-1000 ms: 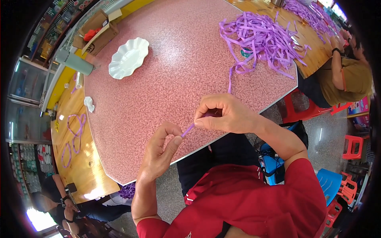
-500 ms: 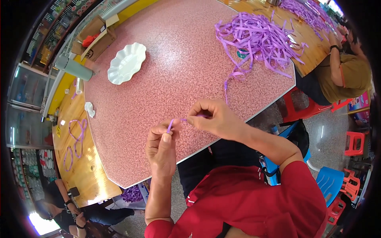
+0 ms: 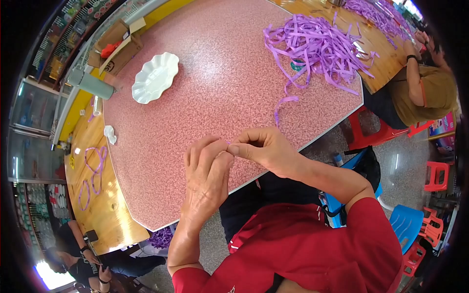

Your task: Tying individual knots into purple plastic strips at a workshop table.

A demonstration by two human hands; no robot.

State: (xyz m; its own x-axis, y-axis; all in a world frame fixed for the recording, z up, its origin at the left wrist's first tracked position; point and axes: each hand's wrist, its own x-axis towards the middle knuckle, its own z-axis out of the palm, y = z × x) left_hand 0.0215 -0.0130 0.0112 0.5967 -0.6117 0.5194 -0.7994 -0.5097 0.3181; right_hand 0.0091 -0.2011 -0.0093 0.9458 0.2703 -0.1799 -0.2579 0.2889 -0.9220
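Observation:
My right hand (image 3: pixel 266 151) pinches a narrow purple ribbon (image 3: pixel 276 116) between thumb and forefinger. From behind that hand the ribbon runs up over the pink tabletop (image 3: pixel 205 102) toward a large tangled heap of purple ribbon (image 3: pixel 317 46) at the far right. My left hand (image 3: pixel 207 163) has its back turned up and its fingers curled, the tips meeting the right thumb and forefinger. Only a speck of purple shows where the fingertips meet; the rest of the ribbon there is hidden by the fingers.
A white scalloped dish (image 3: pixel 155 78) stands at the far left, with a green-grey bottle (image 3: pixel 93 84) and open cardboard box (image 3: pixel 117 46) beyond. Crumpled tissue (image 3: pixel 111 135) lies at the left edge. Ribbon loops (image 3: pixel 95 166) rest on the wooden table. A co-worker (image 3: pixel 427 90) sits at right.
My left hand has rolled over, from thumb side showing to back up, closing in on the right fingertips. The ribbon end between them is now covered. The trailing ribbon has shifted slightly.

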